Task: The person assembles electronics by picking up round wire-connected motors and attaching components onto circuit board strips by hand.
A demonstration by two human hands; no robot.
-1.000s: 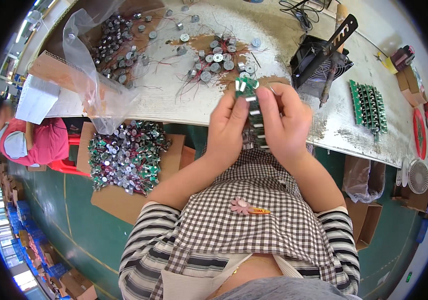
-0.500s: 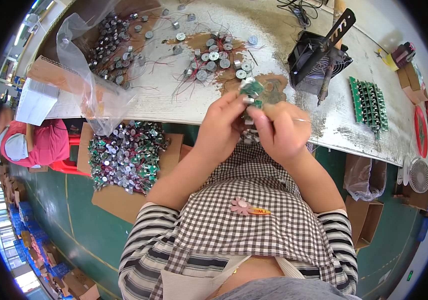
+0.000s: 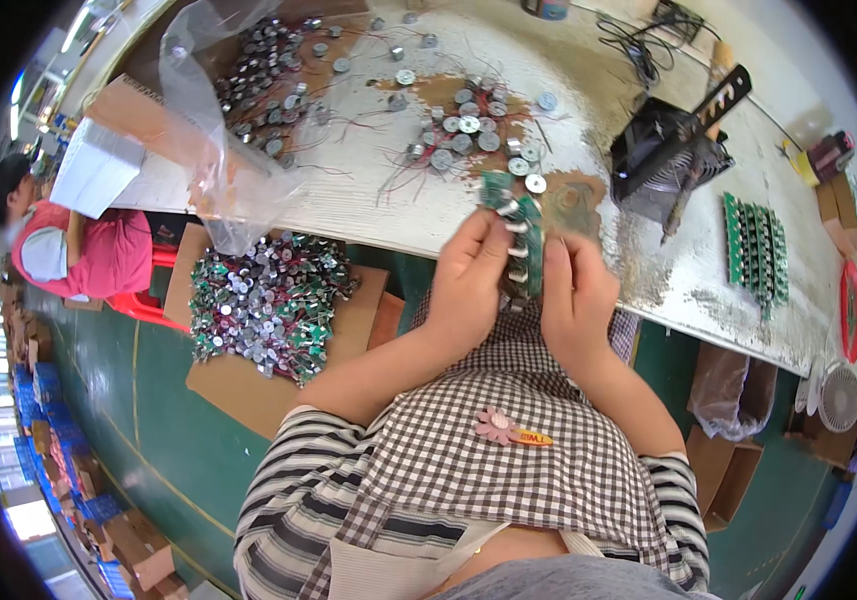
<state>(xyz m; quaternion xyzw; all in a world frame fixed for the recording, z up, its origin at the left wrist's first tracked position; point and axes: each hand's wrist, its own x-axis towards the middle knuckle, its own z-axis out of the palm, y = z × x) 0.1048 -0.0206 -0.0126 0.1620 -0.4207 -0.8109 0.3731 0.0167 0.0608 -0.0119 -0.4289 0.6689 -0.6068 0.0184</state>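
The left hand (image 3: 472, 268) pinches a strip of green circuit boards (image 3: 534, 250) by the near edge of the worktop (image 3: 378, 208); the right hand (image 3: 578, 295), half curled, is beside it. More of the strip shows than half a second ago, but blur hides whether the right fingertips touch it.

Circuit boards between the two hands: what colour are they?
The circuit boards are green, clearest in the head view.
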